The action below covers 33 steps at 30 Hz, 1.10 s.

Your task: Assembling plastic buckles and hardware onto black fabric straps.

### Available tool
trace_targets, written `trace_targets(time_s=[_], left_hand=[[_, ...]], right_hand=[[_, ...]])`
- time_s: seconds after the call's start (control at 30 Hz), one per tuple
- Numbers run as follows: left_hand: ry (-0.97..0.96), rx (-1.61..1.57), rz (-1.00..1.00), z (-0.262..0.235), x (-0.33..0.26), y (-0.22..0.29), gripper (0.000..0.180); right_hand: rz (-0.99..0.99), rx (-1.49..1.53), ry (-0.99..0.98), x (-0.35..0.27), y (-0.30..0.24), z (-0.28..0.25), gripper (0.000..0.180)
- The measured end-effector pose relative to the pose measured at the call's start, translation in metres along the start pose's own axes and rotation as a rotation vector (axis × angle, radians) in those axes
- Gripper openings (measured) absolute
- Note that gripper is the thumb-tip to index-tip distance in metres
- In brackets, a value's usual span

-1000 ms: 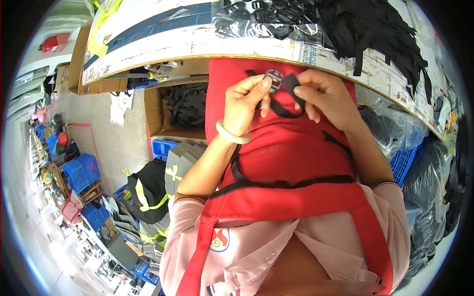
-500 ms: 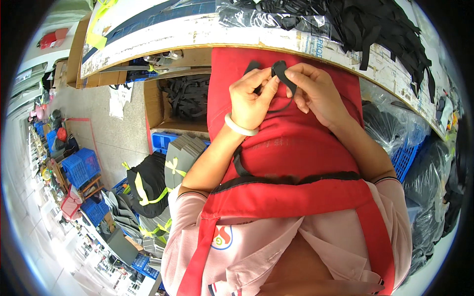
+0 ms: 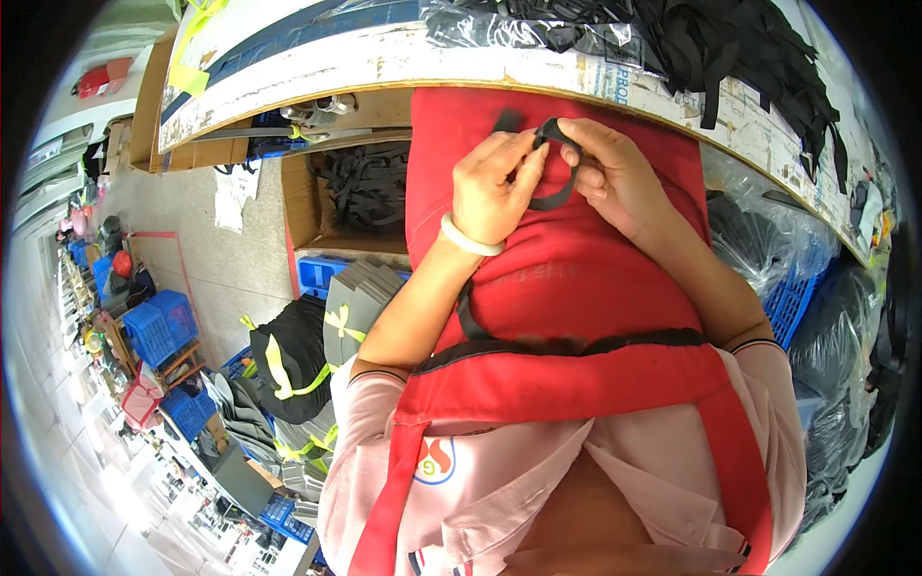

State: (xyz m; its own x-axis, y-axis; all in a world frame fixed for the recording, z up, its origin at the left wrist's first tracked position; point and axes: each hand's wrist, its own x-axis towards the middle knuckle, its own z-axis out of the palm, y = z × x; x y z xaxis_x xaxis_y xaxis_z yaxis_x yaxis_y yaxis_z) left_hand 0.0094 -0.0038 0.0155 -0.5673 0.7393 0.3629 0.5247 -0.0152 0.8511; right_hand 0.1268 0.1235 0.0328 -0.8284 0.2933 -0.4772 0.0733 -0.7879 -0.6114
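Both hands are close together over the red apron (image 3: 567,278) on my lap, just below the table edge. A black webbing strap (image 3: 554,201) runs between them and curves in a loop under the fingers. My left hand (image 3: 492,187), with a white bangle (image 3: 469,236) at the wrist, pinches the strap near a small dark piece at the fingertips, whose kind I cannot make out. My right hand (image 3: 615,173) grips the strap between thumb and fingers. One blurred strap end sticks out beyond my left hand.
Ahead, a worn white table (image 3: 384,72) bears a heap of black straps (image 3: 711,48). At left stand a cardboard box (image 3: 301,202) of black strips and tied stacks of grey pieces (image 3: 360,298). Clear plastic bags (image 3: 836,336) and a blue crate (image 3: 792,302) sit at right.
The strap between my hands has gone from a flat hanging piece to an open loop. My right hand has turned slightly, and the left has shifted a little.
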Motion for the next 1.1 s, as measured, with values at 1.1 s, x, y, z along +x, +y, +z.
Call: trace_targets(time_s=[1.1], left_hand=[[0.029,-0.642,-0.535,-0.009,-0.006,-0.010,0.014]], right_hand=[[-0.239,-0.638,0.061,0.007,0.005,0.009,0.027]])
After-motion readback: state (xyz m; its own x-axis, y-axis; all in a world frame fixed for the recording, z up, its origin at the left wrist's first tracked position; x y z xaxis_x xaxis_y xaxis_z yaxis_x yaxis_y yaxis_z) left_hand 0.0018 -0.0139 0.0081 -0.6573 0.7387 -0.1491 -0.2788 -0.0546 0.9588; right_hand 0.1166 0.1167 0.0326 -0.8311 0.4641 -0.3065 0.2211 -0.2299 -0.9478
